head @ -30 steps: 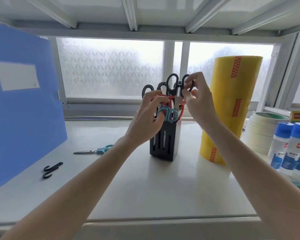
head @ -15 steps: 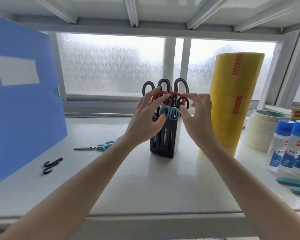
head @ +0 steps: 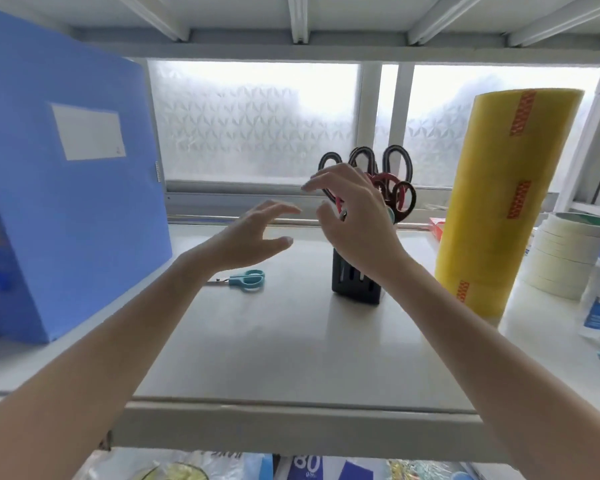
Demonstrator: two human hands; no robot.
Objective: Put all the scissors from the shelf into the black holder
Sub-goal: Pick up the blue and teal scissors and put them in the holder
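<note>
Scissors: I count one teal pair (head: 246,279) flat on the shelf (head: 291,341); several stand in the black holder (head: 355,289). My left hand (head: 253,237) and right hand (head: 354,216) hover spread, empty.

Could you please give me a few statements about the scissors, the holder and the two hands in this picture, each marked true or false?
1. A pair of teal-handled scissors lies flat on the shelf, outside the black holder. True.
2. The left hand grips the teal-handled scissors. False: it is open and empty, above them.
3. The black holder stands upright with several scissors handle-up in it. True.
4. The yellow roll stands to the left of the holder. False: it stands to its right.
5. The right hand is open, in front of the holder's handles. True.
</note>
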